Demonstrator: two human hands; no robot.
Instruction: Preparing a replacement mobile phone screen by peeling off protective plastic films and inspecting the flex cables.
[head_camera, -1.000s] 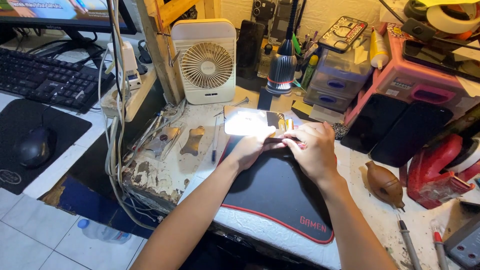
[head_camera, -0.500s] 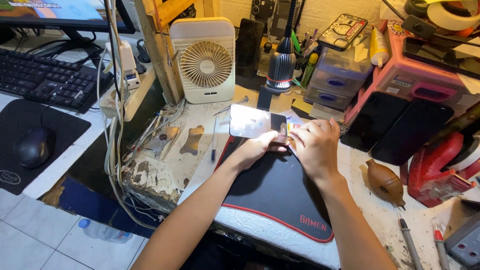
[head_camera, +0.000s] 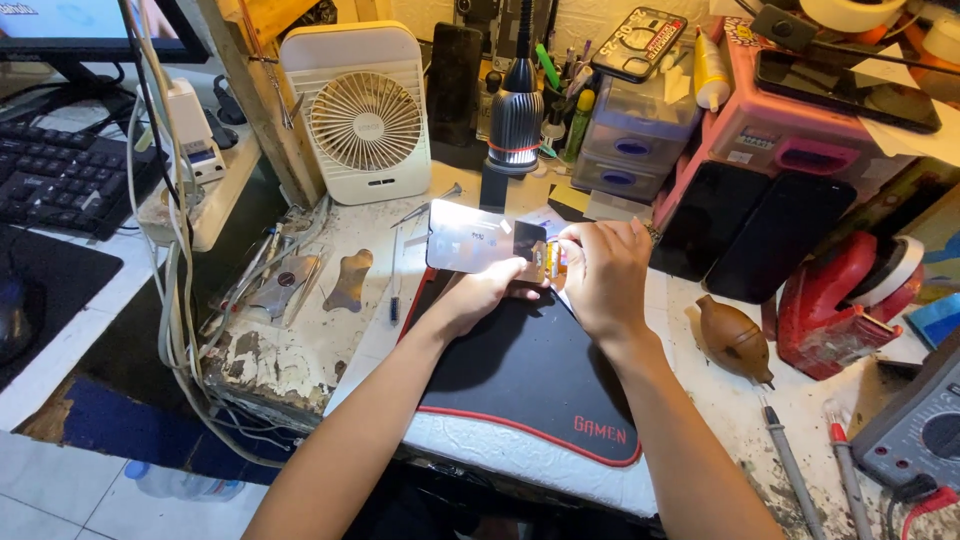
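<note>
Over the far edge of the black red-trimmed mat (head_camera: 530, 380), the left hand (head_camera: 480, 295) pinches a glossy rectangular phone screen panel (head_camera: 480, 243); right hand (head_camera: 600, 275) fingers close on its small orange-yellow end piece (head_camera: 553, 262), seemingly freeing it, needing gentle pull.

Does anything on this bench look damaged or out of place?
Yes. The workbench top left of the black mat is badly worn, its white coating flaking to bare patches. Both hands, left hand and right hand, hold a phone screen panel above the mat.
</note>
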